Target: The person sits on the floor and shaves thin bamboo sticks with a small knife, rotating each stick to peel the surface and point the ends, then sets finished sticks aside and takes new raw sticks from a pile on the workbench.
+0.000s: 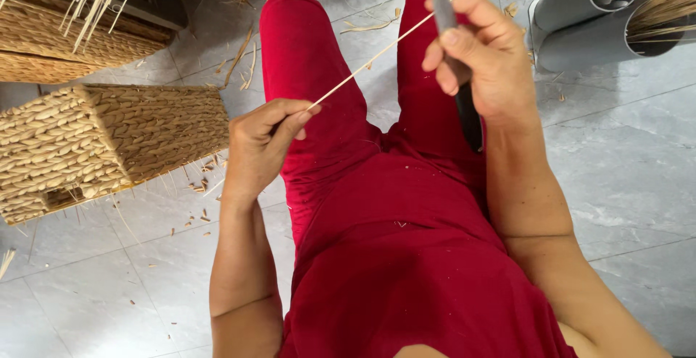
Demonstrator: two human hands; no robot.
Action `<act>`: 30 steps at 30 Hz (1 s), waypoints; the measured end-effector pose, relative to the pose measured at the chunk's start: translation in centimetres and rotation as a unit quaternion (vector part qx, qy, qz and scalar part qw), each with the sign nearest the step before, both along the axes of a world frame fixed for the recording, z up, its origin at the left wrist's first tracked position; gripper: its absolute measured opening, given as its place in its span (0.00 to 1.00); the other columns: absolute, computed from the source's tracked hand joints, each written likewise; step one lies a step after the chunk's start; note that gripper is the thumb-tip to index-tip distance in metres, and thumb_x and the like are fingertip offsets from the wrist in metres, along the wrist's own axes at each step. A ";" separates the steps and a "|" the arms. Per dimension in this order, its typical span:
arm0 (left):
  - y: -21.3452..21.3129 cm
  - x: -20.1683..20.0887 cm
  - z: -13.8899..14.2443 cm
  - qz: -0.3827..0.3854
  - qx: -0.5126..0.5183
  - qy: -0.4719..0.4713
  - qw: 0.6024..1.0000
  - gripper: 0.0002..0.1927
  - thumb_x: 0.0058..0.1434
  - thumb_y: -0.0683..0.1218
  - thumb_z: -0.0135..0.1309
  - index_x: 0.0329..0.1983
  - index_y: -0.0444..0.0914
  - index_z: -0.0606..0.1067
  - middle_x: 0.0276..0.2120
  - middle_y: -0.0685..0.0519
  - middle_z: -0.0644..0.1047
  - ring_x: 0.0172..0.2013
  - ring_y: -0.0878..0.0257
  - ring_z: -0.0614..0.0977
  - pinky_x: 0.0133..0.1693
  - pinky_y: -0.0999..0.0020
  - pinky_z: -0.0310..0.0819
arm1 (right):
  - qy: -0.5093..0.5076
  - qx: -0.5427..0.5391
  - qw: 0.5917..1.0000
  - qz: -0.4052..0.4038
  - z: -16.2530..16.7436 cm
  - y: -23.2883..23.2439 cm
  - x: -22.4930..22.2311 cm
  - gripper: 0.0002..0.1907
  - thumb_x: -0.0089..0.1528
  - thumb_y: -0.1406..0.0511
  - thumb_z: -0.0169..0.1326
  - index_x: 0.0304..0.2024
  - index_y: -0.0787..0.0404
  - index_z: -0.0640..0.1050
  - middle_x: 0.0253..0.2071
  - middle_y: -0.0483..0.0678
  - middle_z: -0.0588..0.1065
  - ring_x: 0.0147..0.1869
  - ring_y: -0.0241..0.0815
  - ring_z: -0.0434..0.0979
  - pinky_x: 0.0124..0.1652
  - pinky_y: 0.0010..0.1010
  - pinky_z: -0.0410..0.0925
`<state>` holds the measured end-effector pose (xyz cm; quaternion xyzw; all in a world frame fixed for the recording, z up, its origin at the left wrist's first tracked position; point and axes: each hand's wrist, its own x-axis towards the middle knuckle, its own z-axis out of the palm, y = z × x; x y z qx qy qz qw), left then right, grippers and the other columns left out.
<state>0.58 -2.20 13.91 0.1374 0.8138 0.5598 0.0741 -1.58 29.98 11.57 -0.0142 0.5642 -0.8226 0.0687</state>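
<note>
Seated above a grey tiled floor (638, 140), the left hand (261, 144) pinches a thin reed strip (391, 43) while the right hand (486, 57) clenches a knife (453, 53); a woven basket (109, 144) sits left.

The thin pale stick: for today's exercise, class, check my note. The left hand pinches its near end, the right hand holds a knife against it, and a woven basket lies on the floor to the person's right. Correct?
One slip: the woven basket lies to the person's left, as the head view shows. The left hand does pinch the stick, and the right hand holds the knife against it.
</note>
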 end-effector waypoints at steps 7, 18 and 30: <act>1.0 -0.2 0.6 0.005 -0.016 -0.086 0.996 0.09 0.69 0.40 0.56 0.51 0.38 0.81 0.26 0.58 0.79 0.26 0.75 0.77 0.26 0.79 0.70 | 0.003 0.058 0.997 0.044 0.8 -3.5 1.2 0.17 0.74 0.68 0.50 0.64 0.64 0.71 0.34 0.51 0.79 0.25 0.30 0.72 0.26 0.21 0.67; 0.5 -0.3 -0.9 -0.008 0.019 -0.017 1.000 0.06 0.71 0.38 0.56 0.47 0.35 0.81 0.29 0.57 0.80 0.27 0.74 0.76 0.29 0.78 0.69 | -0.020 0.021 0.999 0.038 0.2 -2.2 0.3 0.16 0.73 0.68 0.51 0.63 0.64 0.73 0.35 0.51 0.79 0.25 0.30 0.73 0.27 0.20 0.65; 2.1 -1.0 -0.6 -0.004 0.025 -0.084 0.996 0.07 0.69 0.40 0.57 0.49 0.37 0.80 0.26 0.59 0.78 0.27 0.76 0.77 0.26 0.80 0.69 | -0.020 0.051 0.993 0.107 1.0 -5.7 1.2 0.18 0.71 0.67 0.50 0.63 0.62 0.71 0.33 0.49 0.79 0.25 0.29 0.74 0.25 0.19 0.67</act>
